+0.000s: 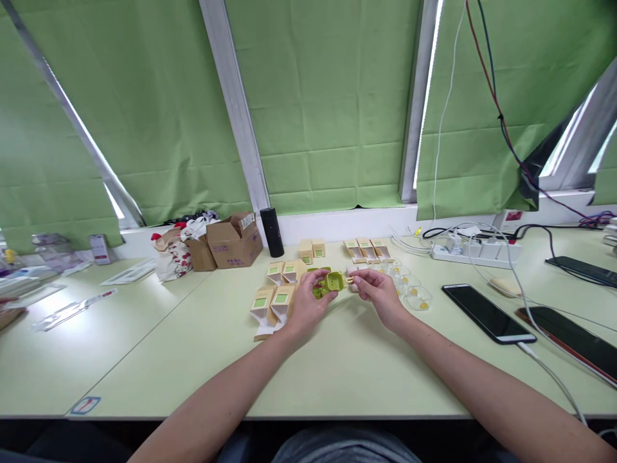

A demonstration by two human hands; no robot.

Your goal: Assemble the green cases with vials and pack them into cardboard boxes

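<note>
My left hand (308, 301) is closed around a small green square cup (334, 281), its hollow facing me. Between thumb and fingertips of my right hand (380, 289) is a small pale-yellow piece (349, 280), looped in outline and too small to name. It is close to the cup's right side; whether they touch I cannot tell. More green shows behind my left fingers, mostly hidden. Left of that hand stand several small kraft card boxes (263, 299) with green labels. Beyond my right hand lies a clear plastic tray (419, 297) with yellow bits in its hollows.
More card boxes (365, 249) stand farther back. A black bottle (272, 233), a cardboard carton (236, 241) and a cloth bag (172, 257) line the wall. On the right are a large phone (488, 314), another dark device (573, 337), a power strip (475, 253) and loose cables.
</note>
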